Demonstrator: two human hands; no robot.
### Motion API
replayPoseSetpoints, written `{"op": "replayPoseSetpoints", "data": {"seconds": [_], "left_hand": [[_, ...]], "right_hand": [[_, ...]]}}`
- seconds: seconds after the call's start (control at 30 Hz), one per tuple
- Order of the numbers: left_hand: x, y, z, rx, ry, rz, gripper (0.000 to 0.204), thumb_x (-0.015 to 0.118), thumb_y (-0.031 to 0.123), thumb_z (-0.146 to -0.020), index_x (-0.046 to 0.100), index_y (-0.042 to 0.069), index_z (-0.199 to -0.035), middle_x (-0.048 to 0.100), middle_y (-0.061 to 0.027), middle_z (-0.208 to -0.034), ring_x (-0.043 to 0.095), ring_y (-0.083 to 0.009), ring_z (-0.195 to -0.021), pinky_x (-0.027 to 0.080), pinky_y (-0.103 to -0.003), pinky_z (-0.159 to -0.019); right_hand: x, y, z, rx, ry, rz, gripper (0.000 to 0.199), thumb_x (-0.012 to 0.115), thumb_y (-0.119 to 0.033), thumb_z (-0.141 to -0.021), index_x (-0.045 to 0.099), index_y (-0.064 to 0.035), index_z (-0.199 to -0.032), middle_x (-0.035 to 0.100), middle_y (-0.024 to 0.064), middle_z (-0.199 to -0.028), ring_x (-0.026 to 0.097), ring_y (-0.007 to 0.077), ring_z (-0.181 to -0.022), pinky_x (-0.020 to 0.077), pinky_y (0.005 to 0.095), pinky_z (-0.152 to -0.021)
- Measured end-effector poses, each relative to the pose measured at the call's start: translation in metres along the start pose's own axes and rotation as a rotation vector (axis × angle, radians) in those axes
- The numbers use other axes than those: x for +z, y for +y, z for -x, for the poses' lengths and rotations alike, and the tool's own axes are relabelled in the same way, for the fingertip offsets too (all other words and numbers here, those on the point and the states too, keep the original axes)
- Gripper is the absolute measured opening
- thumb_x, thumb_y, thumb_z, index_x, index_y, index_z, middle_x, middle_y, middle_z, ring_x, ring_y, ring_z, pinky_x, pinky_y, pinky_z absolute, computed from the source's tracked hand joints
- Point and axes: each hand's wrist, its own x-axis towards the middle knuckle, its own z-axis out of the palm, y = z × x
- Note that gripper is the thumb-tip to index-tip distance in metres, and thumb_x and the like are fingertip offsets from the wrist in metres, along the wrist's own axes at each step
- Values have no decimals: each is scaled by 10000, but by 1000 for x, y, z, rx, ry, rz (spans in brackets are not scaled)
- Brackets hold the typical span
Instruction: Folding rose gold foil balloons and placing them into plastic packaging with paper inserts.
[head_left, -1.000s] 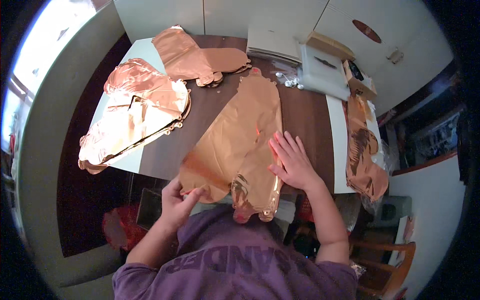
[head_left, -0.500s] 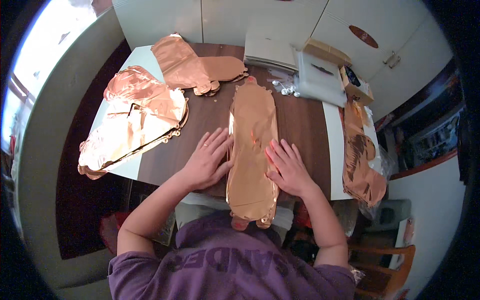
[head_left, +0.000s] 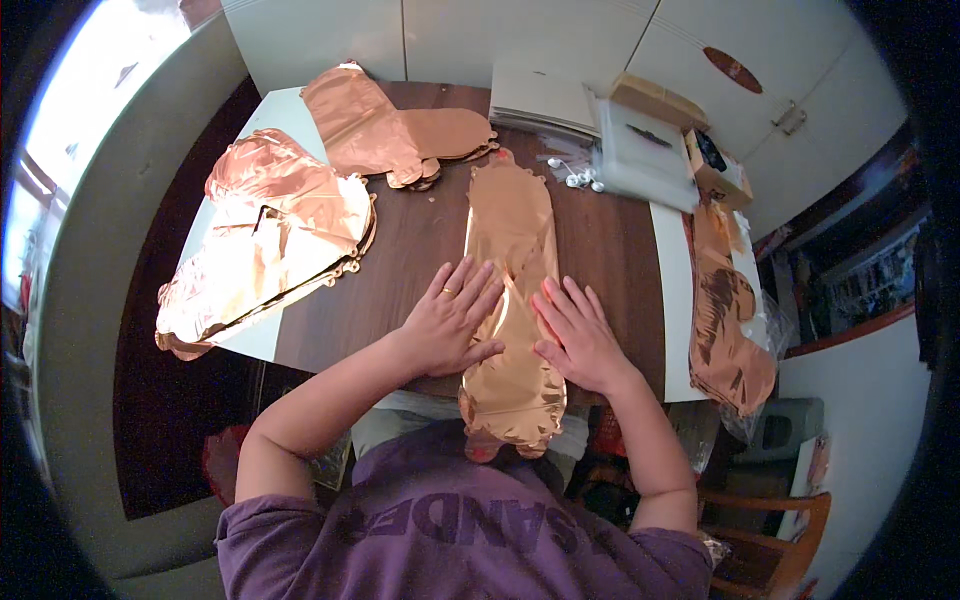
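Note:
A long, flat copper-coloured foil balloon (head_left: 512,215) lies in front of me, its near end reaching over the table's front edge. My left hand (head_left: 452,318) rests on its left side, palm down, with fingers spread and a ring on one of them. On the right edge of the foil lies my right hand (head_left: 582,338), also flat with the fingers stretched out. Neither hand grips anything. The foil is creased and bulges a little between and below the hands. Small tabs stick out along its rim.
More flat foil balloons lie in a shiny pile (head_left: 285,230) at the left and another stack (head_left: 350,125) at the far left. A foil balloon (head_left: 725,335) rests on the right edge. At the back are white earphones (head_left: 580,178), a clear plastic pack (head_left: 640,150) and a cardboard box (head_left: 715,165).
My left hand has moved right, from beside the foil onto it. The foil has shifted slightly right and its near part has become more wrinkled. My right hand stays almost in place.

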Motion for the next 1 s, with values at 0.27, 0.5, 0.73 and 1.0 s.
{"op": "replayPoseSetpoints", "data": {"seconds": [0.27, 0.5, 0.73, 1.0], "left_hand": [[3, 0, 2, -24, -21, -45, 803, 412, 606, -916, 334, 27, -1468, 312, -220, -1520, 248, -414, -1417, 192, -535, -1150], [3, 0, 2, 7, 56, -61, 747, 437, 548, -926, 346, 37, -1464, 316, -228, -1514, 250, -425, -1414, 190, -539, -1146], [4, -1, 1, -32, 36, -26, 697, 450, 502, -933, 368, 48, -1455, 327, -252, -1497, 288, -427, -1389, 193, -540, -1142], [5, -10, 1, -30, 14, 27, 733, 450, 513, -935, 368, -14, -1438, 340, -239, -1497, 306, -393, -1393, 191, -520, -1149]], "right_hand": [[-14, -28, 1, -60, 189, -48, 534, 624, -324, -872, 512, -48, -1315, 468, 174, -1383, 400, 353, -1318, 262, 511, -1120], [12, -106, 0, -203, 167, -19, 328, 680, -236, -794, 628, -28, -1041, 581, 103, -969, 561, 252, -893, 446, 377, -768], [22, -123, 9, -119, 214, -9, 429, 685, -258, -788, 606, -10, -1128, 570, 127, -1072, 515, 278, -926, 438, 401, -812], [27, -131, 8, -122, 210, 94, 518, 705, -283, -761, 597, -3, -1183, 557, 121, -1081, 513, 268, -928, 436, 394, -794]]}}
